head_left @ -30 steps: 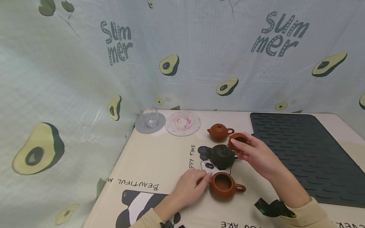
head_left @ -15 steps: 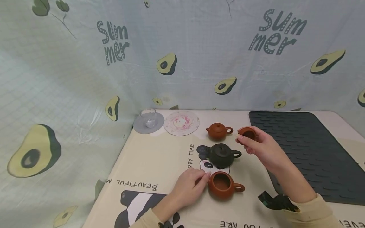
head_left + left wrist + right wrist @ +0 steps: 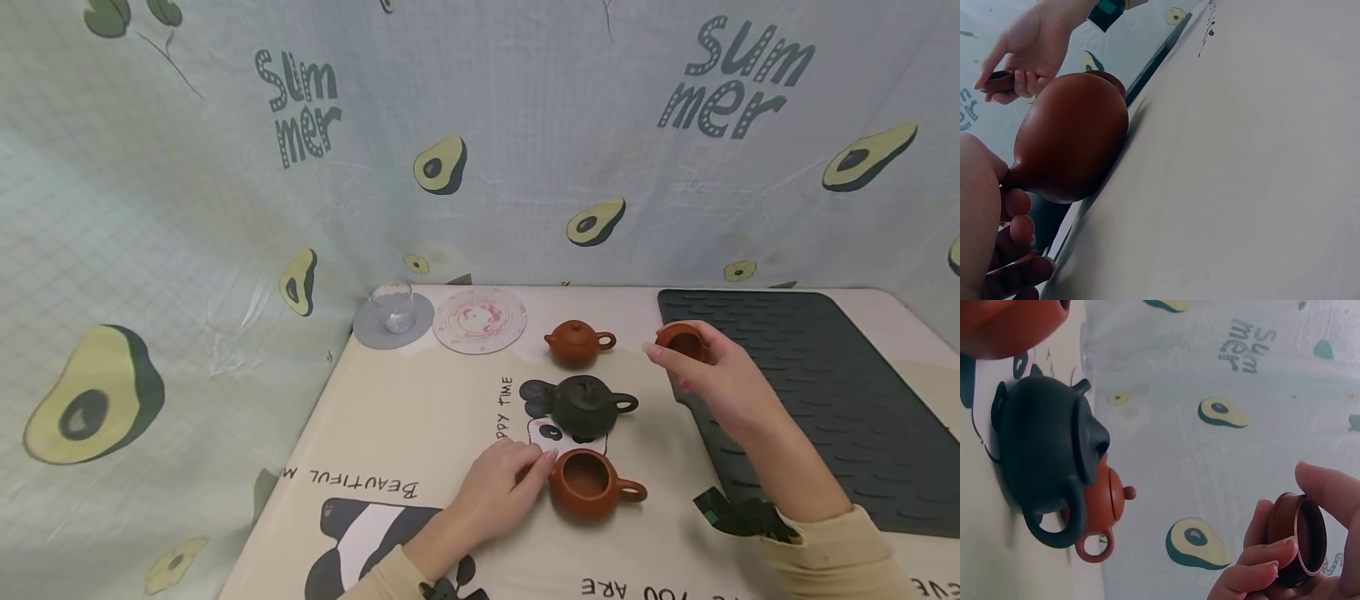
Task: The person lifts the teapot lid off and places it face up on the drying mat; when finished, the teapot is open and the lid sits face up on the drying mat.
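Observation:
My left hand (image 3: 498, 490) pinches the spout of a reddish-brown clay teapot (image 3: 585, 508) standing on the table. This teapot has no lid on, and its handle points right; the left wrist view shows its rounded body (image 3: 1072, 137) close up. Raised over the left edge of the dark mat, my right hand (image 3: 723, 379) holds a small reddish-brown clay cup (image 3: 681, 342) tilted, its hollow side visible. The right wrist view shows the cup (image 3: 1282, 550) among the curled fingers. Beyond the lidless teapot stand a black lidded teapot (image 3: 583, 407) and a smaller reddish-brown lidded teapot (image 3: 576, 345).
A dark ridged mat (image 3: 810, 400) covers the table's right side. At the back left, a clear glass cup (image 3: 396, 310) stands on a grey round coaster (image 3: 367, 329), beside a pink-patterned round mat (image 3: 480, 321). An avocado-print curtain (image 3: 510, 125) hangs behind the table.
My right hand has moved right with the cup, away from the black teapot, whose handle now shows fully. My left hand stays at the lidless teapot's spout.

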`<action>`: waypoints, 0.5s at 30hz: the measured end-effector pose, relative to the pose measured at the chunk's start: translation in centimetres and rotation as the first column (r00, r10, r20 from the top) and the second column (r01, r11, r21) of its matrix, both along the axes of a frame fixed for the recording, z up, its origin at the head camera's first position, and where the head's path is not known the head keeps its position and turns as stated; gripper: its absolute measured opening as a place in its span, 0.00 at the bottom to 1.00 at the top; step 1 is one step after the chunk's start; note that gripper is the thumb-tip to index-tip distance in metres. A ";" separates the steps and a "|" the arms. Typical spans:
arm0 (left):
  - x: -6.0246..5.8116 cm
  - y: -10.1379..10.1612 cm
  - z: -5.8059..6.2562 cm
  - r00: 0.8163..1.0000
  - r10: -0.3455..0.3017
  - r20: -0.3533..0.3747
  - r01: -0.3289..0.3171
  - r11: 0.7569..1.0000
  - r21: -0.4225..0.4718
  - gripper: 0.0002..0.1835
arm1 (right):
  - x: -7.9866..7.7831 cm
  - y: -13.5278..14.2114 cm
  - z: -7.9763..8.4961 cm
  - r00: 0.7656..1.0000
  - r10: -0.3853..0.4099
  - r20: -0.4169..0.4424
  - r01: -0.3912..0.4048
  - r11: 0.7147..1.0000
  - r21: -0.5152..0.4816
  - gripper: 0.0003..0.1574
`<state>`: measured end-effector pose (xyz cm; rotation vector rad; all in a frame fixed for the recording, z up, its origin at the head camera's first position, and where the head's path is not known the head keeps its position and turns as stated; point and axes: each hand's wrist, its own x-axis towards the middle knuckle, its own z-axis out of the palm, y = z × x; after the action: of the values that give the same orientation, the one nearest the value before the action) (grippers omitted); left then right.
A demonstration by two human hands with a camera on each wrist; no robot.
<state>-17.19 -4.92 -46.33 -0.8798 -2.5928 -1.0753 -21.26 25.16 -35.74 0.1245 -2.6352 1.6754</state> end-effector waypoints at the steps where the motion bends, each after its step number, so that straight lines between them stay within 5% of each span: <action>1: 0.0 0.0 0.0 1.000 0.000 -0.002 0.000 1.000 0.000 0.21 | -0.1 0.1 0.0 1.000 -0.007 0.001 0.007 1.000 0.004 0.34; 15: -0.1 0.0 0.2 1.000 -0.004 -0.001 0.004 1.000 0.002 0.22 | -1.0 1.7 -0.1 0.994 -0.107 0.031 0.107 0.994 0.005 0.41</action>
<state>-17.24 -4.88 -46.10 -0.8849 -2.5898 -1.0782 -22.22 26.88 -35.87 -0.0424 -2.6153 1.6536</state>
